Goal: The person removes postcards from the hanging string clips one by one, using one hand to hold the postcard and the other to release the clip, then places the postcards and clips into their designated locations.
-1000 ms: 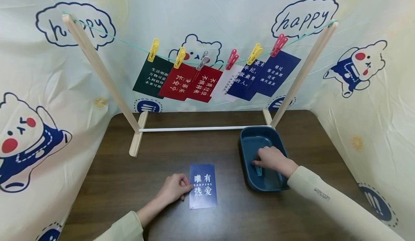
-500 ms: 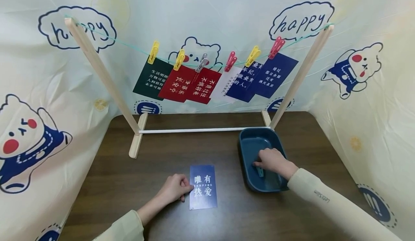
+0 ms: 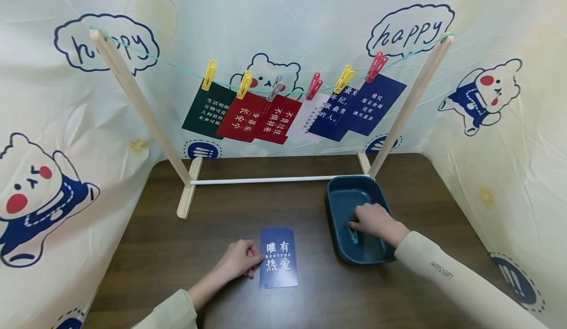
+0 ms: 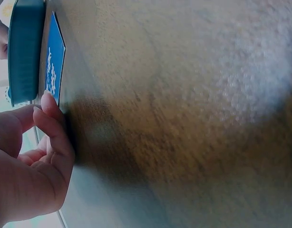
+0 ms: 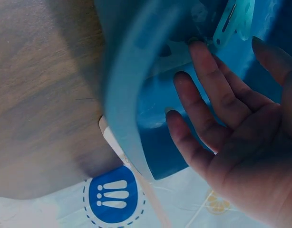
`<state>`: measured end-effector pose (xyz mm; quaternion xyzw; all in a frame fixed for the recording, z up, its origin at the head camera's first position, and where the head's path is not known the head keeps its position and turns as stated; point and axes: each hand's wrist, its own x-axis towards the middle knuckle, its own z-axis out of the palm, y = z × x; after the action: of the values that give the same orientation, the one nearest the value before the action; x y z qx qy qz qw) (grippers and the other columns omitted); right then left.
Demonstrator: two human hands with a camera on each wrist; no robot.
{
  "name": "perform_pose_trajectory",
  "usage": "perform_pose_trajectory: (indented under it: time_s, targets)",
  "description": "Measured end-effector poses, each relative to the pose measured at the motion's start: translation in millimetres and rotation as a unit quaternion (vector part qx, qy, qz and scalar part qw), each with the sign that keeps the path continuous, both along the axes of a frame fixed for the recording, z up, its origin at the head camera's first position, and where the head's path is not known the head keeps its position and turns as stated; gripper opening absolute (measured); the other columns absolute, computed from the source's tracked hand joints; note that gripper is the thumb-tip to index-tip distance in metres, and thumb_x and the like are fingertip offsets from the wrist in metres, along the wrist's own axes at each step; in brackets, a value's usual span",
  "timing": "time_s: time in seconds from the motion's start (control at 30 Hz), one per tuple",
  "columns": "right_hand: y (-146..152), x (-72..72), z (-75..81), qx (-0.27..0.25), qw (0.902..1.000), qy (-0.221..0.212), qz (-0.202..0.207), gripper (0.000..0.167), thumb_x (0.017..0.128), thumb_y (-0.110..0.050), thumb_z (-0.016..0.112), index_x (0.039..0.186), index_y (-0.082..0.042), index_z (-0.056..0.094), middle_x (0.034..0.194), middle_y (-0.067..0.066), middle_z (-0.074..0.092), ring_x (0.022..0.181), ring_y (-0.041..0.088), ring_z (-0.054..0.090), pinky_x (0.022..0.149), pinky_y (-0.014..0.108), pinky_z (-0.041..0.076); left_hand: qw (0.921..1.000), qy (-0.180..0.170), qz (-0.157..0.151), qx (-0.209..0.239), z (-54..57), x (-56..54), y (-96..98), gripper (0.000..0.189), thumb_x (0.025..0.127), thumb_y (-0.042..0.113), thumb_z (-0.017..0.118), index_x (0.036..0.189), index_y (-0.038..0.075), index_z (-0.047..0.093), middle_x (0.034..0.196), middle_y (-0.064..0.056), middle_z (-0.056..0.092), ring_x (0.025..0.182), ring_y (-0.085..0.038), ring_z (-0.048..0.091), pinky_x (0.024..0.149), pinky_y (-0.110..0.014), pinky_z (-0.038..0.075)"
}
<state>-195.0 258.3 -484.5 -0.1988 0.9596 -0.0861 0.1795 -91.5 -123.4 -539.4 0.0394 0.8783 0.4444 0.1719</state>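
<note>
My left hand (image 3: 239, 259) pinches the left edge of a blue card (image 3: 279, 270) with white Chinese characters, which lies on the table; the left wrist view shows the fingertips at the card's edge (image 4: 54, 52). My right hand (image 3: 373, 221) reaches down into a dark teal plastic bin (image 3: 338, 191). A light teal clothespin (image 3: 353, 235) lies right under its fingertips. Up close, in the right wrist view, the fingers of the right hand (image 5: 246, 128) are spread and loosely bent, with a gap to the thumb; the clothespin (image 5: 229, 23) shows just beyond that gap.
Behind stands a wooden frame (image 3: 137, 105) with a white crossbar (image 3: 266, 180) and a green string. Several cards, such as a dark green card (image 3: 205, 115) and a red card (image 3: 276, 122), hang from the string by coloured clothespins. A printed curtain (image 3: 283, 29) surrounds the table.
The clothespin in the bin has shifted and turned slightly under my right fingertips. The whole head view has tilted a little. My left hand keeps its place at the card.
</note>
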Motion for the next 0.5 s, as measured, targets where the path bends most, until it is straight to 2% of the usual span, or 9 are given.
perform_pose_trajectory:
  time_s: [0.27, 0.5]
  targets:
    - [4, 1.4, 1.3, 0.021, 0.9978, 0.049, 0.039, 0.028, 0.099, -0.031, 0.072, 0.084, -0.008, 0.069, 0.058, -0.003, 0.051, 0.053, 0.011, 0.049, 0.054, 0.028, 0.04, 1.0, 0.003, -0.002, 0.006, -1.6, 1.0, 2.6, 0.024, 0.096, 0.015, 0.074, 0.077, 0.01, 0.061, 0.054, 0.002, 0.06, 0.041, -0.009, 0.058, 0.041, -0.021, 0.039]
    - [-3, 2.0, 14.4, -0.002, 0.9955, 0.077, 0.055, 0.025, 0.099, -0.029, 0.072, 0.087, -0.008, 0.067, 0.061, -0.004, 0.052, 0.052, 0.009, 0.049, 0.05, 0.025, 0.041, 0.9996, -0.004, 0.003, 0.026, 0.8, 2.6, -1.0, 0.022, 0.098, 0.013, 0.071, 0.078, 0.008, 0.062, 0.057, -0.001, 0.063, 0.042, -0.009, 0.059, 0.042, -0.024, 0.048]
